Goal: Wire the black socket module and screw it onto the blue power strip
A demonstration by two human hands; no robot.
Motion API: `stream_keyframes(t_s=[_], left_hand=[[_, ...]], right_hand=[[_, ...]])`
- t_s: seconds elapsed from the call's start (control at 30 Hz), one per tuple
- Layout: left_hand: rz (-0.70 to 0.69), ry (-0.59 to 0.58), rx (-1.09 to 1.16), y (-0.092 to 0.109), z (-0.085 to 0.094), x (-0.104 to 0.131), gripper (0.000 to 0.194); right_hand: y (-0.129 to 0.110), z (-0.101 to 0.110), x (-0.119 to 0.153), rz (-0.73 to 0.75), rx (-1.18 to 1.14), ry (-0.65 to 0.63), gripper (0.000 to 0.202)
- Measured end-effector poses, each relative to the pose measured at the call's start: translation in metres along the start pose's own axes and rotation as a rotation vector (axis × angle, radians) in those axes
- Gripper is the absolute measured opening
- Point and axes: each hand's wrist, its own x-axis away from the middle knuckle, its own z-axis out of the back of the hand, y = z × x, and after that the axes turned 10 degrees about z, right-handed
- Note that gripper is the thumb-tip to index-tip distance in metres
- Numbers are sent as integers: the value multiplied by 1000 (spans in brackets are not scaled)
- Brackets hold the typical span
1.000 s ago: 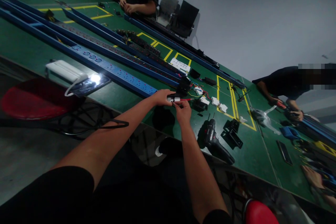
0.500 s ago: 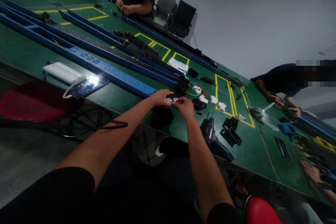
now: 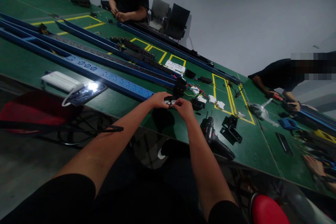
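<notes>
My left hand is closed round a small black-and-white part at the near end of a blue power strip. From the other side, the fingers of my right hand pinch the same part. What exact kind of part it is I cannot make out. Just beyond my hands sit a black end box and coloured wires with white connectors. To the right of my right hand lies a black cordless drill, close to black metal brackets.
A lit phone and a white power bank lie at the left table edge. More long blue rails stretch across the green table. Two co-workers sit at the far side, and another person's hand shows at right. Red stools stand below.
The view has shifted slightly, so the far rails and people appear a little lower and further left. My hands keep hold of the small part with little movement.
</notes>
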Motion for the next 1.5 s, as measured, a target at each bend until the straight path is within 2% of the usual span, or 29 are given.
stream_keyframes(t_s=[0.17,0.23,0.33,0.43,0.47,0.53,0.57,0.63,0.7,0.8,0.9,1.0,1.13,1.27,1.4,1.5], left_hand=[[26,-25,22,0,2,-2,73],[40,-27,28,1,3,-1,73],[55,-23,38,2,5,-1,75],[46,-28,42,2,6,0,76],[43,-31,44,1,6,0,76],[42,-33,49,1,6,0,75],[45,-33,52,0,6,0,75],[50,-32,57,0,6,0,75],[46,-28,57,1,5,1,76],[37,-25,53,2,5,1,76],[53,-32,52,3,5,0,76],[50,-32,48,3,5,0,77],[63,-34,25,3,5,0,79],[80,-36,15,4,6,-1,80],[76,-30,5,4,5,-1,79],[72,-28,6,3,4,-1,79]], right_hand=[[-4,-4,0,32,47,12,17],[-7,2,8,56,71,31,18],[-1,34,43,44,102,113,29],[24,85,106,-131,237,171,49],[35,101,130,-214,326,126,57],[56,126,172,-392,528,-57,70],[65,134,189,-490,590,-152,75],[77,139,210,-542,653,-295,83],[81,137,216,-520,683,-329,84],[78,133,214,-480,696,-286,79],[66,131,217,-430,739,-231,77],[46,122,231,-356,774,-122,78],[4,93,247,-222,557,-7,60],[-34,55,241,-66,254,-39,36],[-44,24,222,12,189,-67,37],[-40,13,215,6,210,-56,39]])
